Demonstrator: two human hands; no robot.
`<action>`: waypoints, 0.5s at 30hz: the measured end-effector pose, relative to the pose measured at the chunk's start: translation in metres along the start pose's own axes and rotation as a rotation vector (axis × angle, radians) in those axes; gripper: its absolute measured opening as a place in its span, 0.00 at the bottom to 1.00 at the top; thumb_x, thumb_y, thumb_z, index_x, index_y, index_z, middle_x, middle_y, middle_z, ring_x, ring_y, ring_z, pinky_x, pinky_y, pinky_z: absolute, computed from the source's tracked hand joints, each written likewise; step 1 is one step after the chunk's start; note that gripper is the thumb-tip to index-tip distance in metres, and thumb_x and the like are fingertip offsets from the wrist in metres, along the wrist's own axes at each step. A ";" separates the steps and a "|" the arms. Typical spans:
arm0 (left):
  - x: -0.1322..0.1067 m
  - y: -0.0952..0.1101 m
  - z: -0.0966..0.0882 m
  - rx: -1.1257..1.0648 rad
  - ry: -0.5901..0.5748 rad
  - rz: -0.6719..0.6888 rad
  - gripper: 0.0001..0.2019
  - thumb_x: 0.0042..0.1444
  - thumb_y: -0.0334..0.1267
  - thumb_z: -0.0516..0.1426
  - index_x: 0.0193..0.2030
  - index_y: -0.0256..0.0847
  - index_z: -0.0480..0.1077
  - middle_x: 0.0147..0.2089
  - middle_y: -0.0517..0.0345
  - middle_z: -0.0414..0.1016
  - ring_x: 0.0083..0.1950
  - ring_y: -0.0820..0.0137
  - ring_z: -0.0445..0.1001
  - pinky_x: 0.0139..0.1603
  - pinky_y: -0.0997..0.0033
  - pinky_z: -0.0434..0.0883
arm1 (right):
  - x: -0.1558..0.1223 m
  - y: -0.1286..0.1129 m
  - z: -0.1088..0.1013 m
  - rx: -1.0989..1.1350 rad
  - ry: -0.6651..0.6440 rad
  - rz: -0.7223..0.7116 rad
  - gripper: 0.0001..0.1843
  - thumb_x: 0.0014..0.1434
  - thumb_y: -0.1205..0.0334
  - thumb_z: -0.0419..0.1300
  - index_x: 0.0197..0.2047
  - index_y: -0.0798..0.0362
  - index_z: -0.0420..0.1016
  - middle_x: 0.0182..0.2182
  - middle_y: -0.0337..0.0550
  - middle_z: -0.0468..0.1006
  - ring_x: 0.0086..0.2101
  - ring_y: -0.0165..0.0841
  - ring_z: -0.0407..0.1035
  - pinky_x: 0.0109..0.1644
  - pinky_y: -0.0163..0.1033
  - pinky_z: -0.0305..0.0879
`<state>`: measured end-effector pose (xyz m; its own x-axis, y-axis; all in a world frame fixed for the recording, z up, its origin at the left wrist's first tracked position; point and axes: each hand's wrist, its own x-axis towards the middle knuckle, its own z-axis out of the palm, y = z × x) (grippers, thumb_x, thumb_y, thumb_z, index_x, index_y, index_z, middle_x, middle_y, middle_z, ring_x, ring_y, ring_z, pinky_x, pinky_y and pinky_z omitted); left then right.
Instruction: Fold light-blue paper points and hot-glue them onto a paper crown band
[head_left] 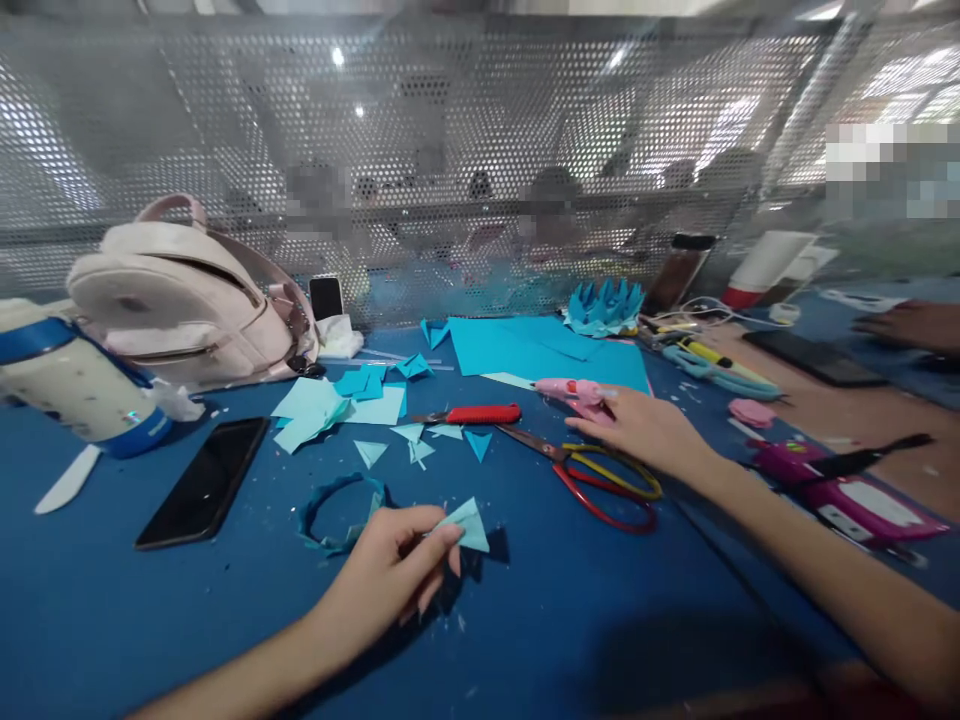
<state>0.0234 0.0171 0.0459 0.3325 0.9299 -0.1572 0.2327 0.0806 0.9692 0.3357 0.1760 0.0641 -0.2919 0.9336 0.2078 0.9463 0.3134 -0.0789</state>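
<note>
The left hand (409,560) pinches a pale-blue folded paper piece (468,525) between thumb and fingers, leaving only its pointed outer part showing; the thumb covers the inner end. Taking the left hand as the centre of a clock, a blue paper ring (307,515) lies at ten o'clock, its near right side hidden behind the knuckles. At one to two o'clock the right hand (645,430) grasps a pink glue gun (568,388); the palm covers much of the handle, so how tightly the fingers close is hard to tell. Scissors (607,485) lie just beside that hand, at two o'clock. A red cutter (484,413) sits at one o'clock, and beyond it a bright-blue sheet (510,345) and a spiky blue paper form (604,307). Overlapping paper pieces (307,410) at eleven o'clock hide one another's edges. Towards ten o'clock are a dark phone (202,485), a pale backpack (180,300) and a bottle (75,380) cut off by the left edge. Another person's hand (911,330), at two o'clock, is blurred and cropped by the right edge. Shapes behind the perforated panel (450,120) at twelve are too dim to identify.
</note>
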 end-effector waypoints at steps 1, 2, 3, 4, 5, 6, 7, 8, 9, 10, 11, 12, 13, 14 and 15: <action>-0.002 0.001 -0.002 0.013 -0.013 0.007 0.22 0.65 0.55 0.49 0.28 0.39 0.66 0.13 0.69 0.57 0.13 0.79 0.53 0.15 0.81 0.53 | -0.002 0.002 -0.005 -0.014 -0.032 0.024 0.28 0.59 0.37 0.53 0.48 0.50 0.77 0.43 0.50 0.81 0.39 0.49 0.75 0.32 0.41 0.63; -0.005 0.003 -0.004 0.033 -0.029 0.020 0.22 0.66 0.54 0.48 0.28 0.40 0.65 0.14 0.69 0.58 0.13 0.79 0.53 0.15 0.81 0.53 | -0.005 0.004 -0.011 -0.026 -0.066 0.050 0.31 0.58 0.35 0.52 0.50 0.51 0.76 0.45 0.51 0.81 0.41 0.50 0.75 0.34 0.43 0.65; -0.008 0.005 -0.006 0.060 -0.047 0.038 0.22 0.67 0.53 0.47 0.28 0.40 0.64 0.14 0.69 0.58 0.14 0.79 0.53 0.16 0.81 0.53 | -0.008 0.005 -0.020 -0.030 -0.083 0.067 0.32 0.58 0.34 0.52 0.51 0.51 0.75 0.46 0.52 0.80 0.43 0.52 0.74 0.36 0.44 0.65; -0.012 0.008 -0.009 0.099 -0.067 0.061 0.22 0.68 0.52 0.46 0.28 0.40 0.62 0.14 0.69 0.58 0.14 0.79 0.54 0.17 0.80 0.54 | -0.012 0.004 -0.031 -0.026 -0.078 0.071 0.33 0.57 0.34 0.53 0.51 0.52 0.74 0.48 0.53 0.79 0.44 0.53 0.73 0.38 0.46 0.66; -0.015 0.012 -0.011 0.149 -0.088 0.090 0.21 0.69 0.51 0.45 0.28 0.41 0.61 0.14 0.69 0.58 0.15 0.79 0.54 0.19 0.80 0.55 | -0.018 0.001 -0.044 -0.021 -0.057 0.057 0.32 0.56 0.35 0.54 0.50 0.52 0.75 0.48 0.54 0.79 0.46 0.54 0.72 0.41 0.48 0.66; -0.018 0.017 -0.013 0.205 -0.113 0.116 0.21 0.70 0.49 0.43 0.28 0.41 0.60 0.15 0.69 0.58 0.16 0.78 0.55 0.21 0.79 0.56 | -0.024 -0.006 -0.058 -0.015 0.030 0.033 0.30 0.57 0.36 0.53 0.50 0.51 0.74 0.48 0.54 0.78 0.47 0.55 0.71 0.44 0.49 0.66; -0.021 0.022 -0.014 0.274 -0.150 0.145 0.21 0.70 0.47 0.42 0.28 0.41 0.60 0.16 0.69 0.58 0.17 0.78 0.56 0.24 0.79 0.57 | -0.031 -0.016 -0.072 0.004 0.148 0.005 0.30 0.58 0.36 0.53 0.51 0.50 0.73 0.48 0.54 0.78 0.47 0.55 0.71 0.46 0.51 0.65; -0.024 0.027 -0.016 0.346 -0.183 0.169 0.19 0.71 0.45 0.42 0.29 0.41 0.61 0.18 0.68 0.60 0.20 0.77 0.58 0.26 0.79 0.58 | -0.038 -0.029 -0.086 0.052 0.226 -0.041 0.29 0.58 0.37 0.53 0.53 0.48 0.72 0.47 0.52 0.78 0.46 0.53 0.71 0.47 0.51 0.65; -0.026 0.032 -0.016 0.429 -0.208 0.199 0.18 0.71 0.43 0.43 0.30 0.41 0.61 0.20 0.67 0.61 0.22 0.77 0.60 0.27 0.78 0.58 | -0.045 -0.045 -0.099 0.132 0.240 -0.117 0.27 0.58 0.38 0.54 0.53 0.45 0.72 0.47 0.49 0.78 0.45 0.50 0.71 0.47 0.49 0.65; -0.027 0.038 -0.017 0.499 -0.236 0.216 0.18 0.70 0.42 0.44 0.30 0.40 0.62 0.22 0.67 0.61 0.23 0.76 0.60 0.28 0.78 0.57 | -0.051 -0.063 -0.110 0.240 0.189 -0.209 0.24 0.59 0.39 0.55 0.52 0.43 0.73 0.45 0.45 0.79 0.42 0.45 0.72 0.44 0.46 0.66; -0.028 0.042 -0.017 0.557 -0.249 0.229 0.17 0.70 0.40 0.45 0.30 0.40 0.63 0.22 0.66 0.61 0.24 0.76 0.61 0.28 0.77 0.56 | -0.056 -0.081 -0.119 0.344 0.060 -0.311 0.21 0.61 0.42 0.55 0.51 0.43 0.74 0.45 0.43 0.79 0.41 0.41 0.72 0.43 0.42 0.66; -0.029 0.046 -0.017 0.600 -0.262 0.239 0.16 0.69 0.39 0.46 0.30 0.40 0.65 0.23 0.67 0.61 0.25 0.76 0.60 0.28 0.77 0.55 | -0.059 -0.099 -0.125 0.414 -0.085 -0.419 0.17 0.63 0.45 0.56 0.49 0.43 0.76 0.45 0.41 0.79 0.41 0.38 0.72 0.43 0.40 0.65; -0.029 0.050 -0.017 0.630 -0.275 0.240 0.16 0.69 0.39 0.47 0.30 0.39 0.67 0.22 0.67 0.60 0.24 0.77 0.60 0.28 0.76 0.55 | -0.059 -0.116 -0.128 0.454 -0.208 -0.528 0.14 0.64 0.48 0.57 0.46 0.45 0.78 0.44 0.40 0.79 0.41 0.36 0.72 0.44 0.38 0.64; -0.029 0.053 -0.016 0.647 -0.282 0.238 0.16 0.68 0.39 0.48 0.30 0.39 0.68 0.22 0.67 0.60 0.23 0.77 0.60 0.27 0.76 0.54 | -0.058 -0.130 -0.128 0.460 -0.335 -0.624 0.12 0.64 0.52 0.57 0.43 0.47 0.80 0.42 0.39 0.80 0.41 0.35 0.72 0.44 0.37 0.63; -0.029 0.055 -0.016 0.653 -0.286 0.231 0.16 0.68 0.39 0.49 0.30 0.39 0.69 0.21 0.68 0.61 0.23 0.78 0.60 0.27 0.77 0.55 | -0.055 -0.142 -0.126 0.460 -0.416 -0.681 0.10 0.63 0.55 0.59 0.39 0.49 0.81 0.38 0.39 0.81 0.40 0.34 0.72 0.43 0.36 0.62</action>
<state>0.0115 0.0002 0.1070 0.6427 0.7604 -0.0931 0.5934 -0.4174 0.6882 0.2350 0.0582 0.1865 -0.8764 0.4814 -0.0087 0.4294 0.7732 -0.4666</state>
